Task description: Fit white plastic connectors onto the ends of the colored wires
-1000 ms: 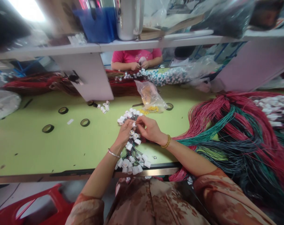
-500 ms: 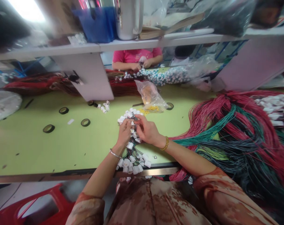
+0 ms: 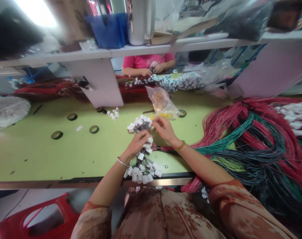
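Observation:
White plastic connectors on thin dark wires lie in a cluster at the table's front edge, and a second group of white connectors fans out farther back. Between the two groups my left hand is closed around the wires, with white connectors beside its fingertips. My right hand is just to the right, its fingers pinched together by the rear connectors and small yellow pieces. What those fingertips hold, if anything, is too small to make out. Red, green and black wires run off to the right.
Rolls of black tape and loose white connectors lie on the green table. A clear plastic bag sits behind my hands. Opposite, a person in a pink shirt works under the shelf. A red stool stands at lower left.
My right hand has drawn away from my left, toward the yellow pieces. My left hand has turned, with its fingers now wrapped over the wires. The view has shifted slightly.

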{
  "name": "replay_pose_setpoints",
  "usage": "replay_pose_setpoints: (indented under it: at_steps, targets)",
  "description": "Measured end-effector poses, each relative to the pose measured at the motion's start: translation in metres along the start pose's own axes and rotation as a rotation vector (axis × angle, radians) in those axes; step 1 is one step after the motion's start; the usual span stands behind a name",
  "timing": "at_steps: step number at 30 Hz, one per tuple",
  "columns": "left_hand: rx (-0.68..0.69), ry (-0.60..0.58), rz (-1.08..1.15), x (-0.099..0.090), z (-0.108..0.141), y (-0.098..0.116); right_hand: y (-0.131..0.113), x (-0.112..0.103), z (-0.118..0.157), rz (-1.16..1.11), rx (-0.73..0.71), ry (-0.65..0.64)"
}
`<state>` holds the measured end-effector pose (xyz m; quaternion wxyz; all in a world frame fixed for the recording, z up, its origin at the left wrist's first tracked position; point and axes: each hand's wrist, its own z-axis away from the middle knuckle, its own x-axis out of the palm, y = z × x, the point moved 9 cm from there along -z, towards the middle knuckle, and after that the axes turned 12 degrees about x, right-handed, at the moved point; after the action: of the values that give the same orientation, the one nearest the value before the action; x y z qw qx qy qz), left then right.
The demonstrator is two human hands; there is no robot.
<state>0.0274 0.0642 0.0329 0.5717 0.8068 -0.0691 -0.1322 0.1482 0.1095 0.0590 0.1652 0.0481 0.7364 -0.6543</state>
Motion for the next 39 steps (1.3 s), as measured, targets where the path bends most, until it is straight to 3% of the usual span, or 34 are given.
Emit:
replay_pose_setpoints:
  at_steps: [2,5,9,13,16,19,21,22,24,26,27,28,29,32,34,36,39]
  targets:
    - [0.130,-0.294,-0.260,0.029,0.006,0.016,0.013,0.009,-0.012,0.166,0.120,-0.116]
    - [0.367,-0.529,-0.720,0.062,0.017,0.028,0.026,0.029,-0.018,0.449,0.227,-0.236]
    - [0.512,-0.727,-1.072,0.096,0.029,0.021,0.028,0.057,-0.021,0.602,0.250,-0.244]
    - [0.532,-0.770,-1.077,0.108,0.041,0.021,0.036,0.072,-0.019,0.494,0.245,-0.210]
    - [0.550,-0.595,-0.774,0.093,0.045,0.042,0.045,0.070,-0.017,0.140,0.235,-0.167]
    - [0.481,-0.167,-0.394,0.041,0.040,0.064,0.058,0.068,-0.015,-0.220,0.302,-0.142]
    - [0.319,0.056,-0.214,0.009,0.041,0.060,0.060,0.069,-0.014,-0.391,0.329,-0.146]
    - [0.224,0.067,-0.152,0.003,0.042,0.054,0.059,0.070,-0.014,-0.455,0.327,-0.147]
    - [0.087,-0.093,-0.082,0.014,0.049,0.046,0.056,0.071,-0.014,-0.545,0.316,-0.150]
    - [0.048,-0.316,-0.045,0.033,0.060,0.045,0.053,0.072,-0.013,-0.592,0.314,-0.164]
    - [0.045,-0.361,-0.018,0.037,0.064,0.044,0.052,0.073,-0.012,-0.603,0.309,-0.176]
    - [0.037,-0.332,0.017,0.034,0.065,0.042,0.050,0.073,-0.011,-0.608,0.295,-0.188]
    - [0.016,-0.224,0.057,0.022,0.064,0.037,0.047,0.073,-0.010,-0.609,0.277,-0.197]
    - [-0.105,0.384,0.091,-0.045,0.063,0.004,0.041,0.069,-0.009,-0.605,0.212,-0.199]
    - [-0.199,0.623,0.079,-0.075,0.065,-0.018,0.036,0.065,-0.008,-0.611,0.173,-0.194]
    - [-0.358,0.684,0.138,-0.081,0.060,-0.041,0.030,0.063,-0.007,-0.609,0.131,-0.202]
    - [-0.456,0.648,0.291,-0.068,0.044,-0.058,0.019,0.063,-0.003,-0.564,0.065,-0.236]
